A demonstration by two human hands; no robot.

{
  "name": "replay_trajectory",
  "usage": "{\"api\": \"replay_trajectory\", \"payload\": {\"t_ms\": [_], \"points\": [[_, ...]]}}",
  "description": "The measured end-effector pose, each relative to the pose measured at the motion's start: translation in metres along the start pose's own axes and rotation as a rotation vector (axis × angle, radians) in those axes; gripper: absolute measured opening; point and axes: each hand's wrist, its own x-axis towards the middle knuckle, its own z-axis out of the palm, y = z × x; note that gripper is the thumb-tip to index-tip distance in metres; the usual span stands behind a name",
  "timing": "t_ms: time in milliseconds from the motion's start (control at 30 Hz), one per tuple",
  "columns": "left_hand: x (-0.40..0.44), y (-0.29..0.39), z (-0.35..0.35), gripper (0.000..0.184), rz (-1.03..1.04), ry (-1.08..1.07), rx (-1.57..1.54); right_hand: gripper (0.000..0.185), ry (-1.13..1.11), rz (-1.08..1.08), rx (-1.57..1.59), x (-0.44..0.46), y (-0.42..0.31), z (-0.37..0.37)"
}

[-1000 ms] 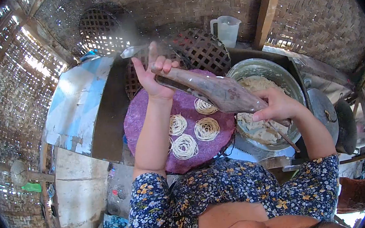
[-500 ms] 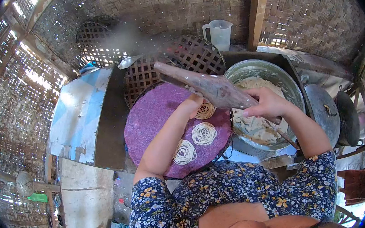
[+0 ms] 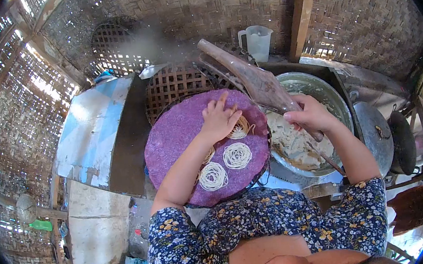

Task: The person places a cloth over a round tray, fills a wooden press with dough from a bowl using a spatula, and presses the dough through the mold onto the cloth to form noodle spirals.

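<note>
gripping the lower end of a wooden press (image 3: 263, 82), the right hand (image 3: 312, 114) is closed around it, slanting it up and away over the near edge of a metal basin's contents, a pale dough (image 3: 295, 141). the left hand (image 3: 220, 122), palm down and half open with fingers parted, reaches over a round purple sheet (image 3: 170, 136), beside a partly covered noodle nest (image 3: 242, 127); whether it pinches any strands cannot be told. nearer the body on the sheet lie two pale noodle coils (image 3: 237, 155). a latticed basket (image 3: 170, 87) sits just behind.
</note>
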Motion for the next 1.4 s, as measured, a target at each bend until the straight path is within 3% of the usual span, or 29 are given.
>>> {"api": "replay_trajectory", "payload": {"t_ms": [133, 233, 333, 367, 533, 667, 867, 900, 1200, 1300, 1333, 1367, 1400], "points": [[-0.001, 0.008, -0.002, 0.038, 0.205, 0.163, 0.152, 0.059, -0.023, -0.038, 0.004, -0.002, -0.003, 0.002], [-0.006, 0.03, -0.006, 0.032, 0.379, -0.138, 0.155, 0.059, -0.026, -0.057, 0.014, -0.003, -0.006, 0.004], [-0.006, 0.029, 0.004, 0.027, 0.523, -0.156, 0.06, 0.059, -0.022, -0.098, 0.023, -0.006, -0.006, 0.005], [-0.007, 0.029, 0.008, 0.027, 0.561, -0.05, 0.033, 0.06, -0.02, -0.101, 0.022, -0.007, -0.006, 0.005], [-0.003, 0.026, 0.015, 0.014, 0.575, -0.029, 0.013, 0.06, -0.023, -0.123, 0.03, -0.011, -0.003, 0.003], [0.003, 0.017, 0.032, 0.016, 0.618, 0.003, 0.085, 0.057, -0.02, -0.102, 0.046, -0.015, -0.007, 0.003], [0.021, 0.006, 0.021, 0.015, 0.336, 0.226, 0.048, 0.051, -0.002, -0.104, 0.084, -0.021, -0.013, 0.002], [0.022, 0.003, 0.015, 0.01, 0.287, 0.173, 0.027, 0.05, -0.003, -0.099, 0.102, -0.022, -0.014, 0.001], [0.011, -0.008, -0.019, 0.024, 0.189, -0.067, 0.304, 0.046, -0.016, -0.101, 0.102, -0.019, -0.011, 0.003], [0.034, -0.022, -0.042, 0.045, -0.232, 0.231, -1.101, 0.046, -0.124, -0.088, 0.229, -0.01, 0.0, 0.011], [0.034, -0.021, -0.075, 0.072, -0.447, 0.179, -1.697, 0.046, -0.209, -0.087, 0.275, -0.007, -0.002, 0.017], [0.038, -0.053, -0.078, 0.082, 0.115, -0.107, -2.218, 0.047, -0.295, -0.082, 0.317, -0.003, -0.006, 0.024], [0.027, -0.003, -0.122, 0.085, -0.017, 0.268, -2.164, 0.048, -0.382, -0.076, 0.356, 0.0, -0.009, 0.029]]}}
